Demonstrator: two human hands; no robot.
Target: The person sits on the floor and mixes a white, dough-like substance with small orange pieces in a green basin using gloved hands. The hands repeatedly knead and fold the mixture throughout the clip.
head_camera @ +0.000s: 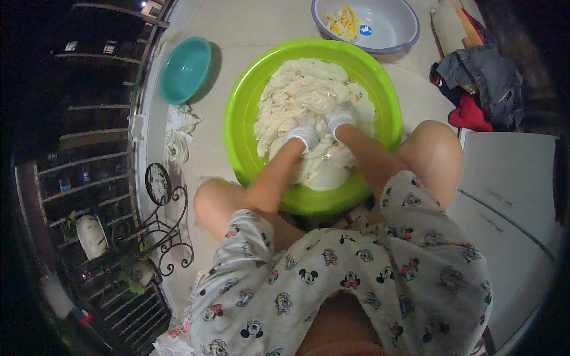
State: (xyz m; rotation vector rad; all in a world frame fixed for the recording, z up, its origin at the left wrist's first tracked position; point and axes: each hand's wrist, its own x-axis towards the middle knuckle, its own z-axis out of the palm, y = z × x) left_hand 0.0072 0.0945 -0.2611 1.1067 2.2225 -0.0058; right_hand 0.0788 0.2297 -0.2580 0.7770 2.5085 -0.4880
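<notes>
Before me on the floor stands a large lime-green plastic basin [238,102] holding wet cream-white patterned fabric [294,84]. My left hand [305,133] wears a white glove and presses into the middle of the fabric. Close to its right, my right hand [340,119], gloved in white too, is also sunk in the cloth. Folds and water hide the fingers of both hands, so whether they grip the fabric does not show. Wet highlights shine on the cloth around them.
A teal basin [187,71] sits at the upper left, near crumpled white cloth [178,142] and a black metal plant stand [171,231]. A white basin with a blue rim [392,26] holds a yellow-white cloth [345,24]. Dark and red clothes [481,89] lie above a white cabinet [507,178].
</notes>
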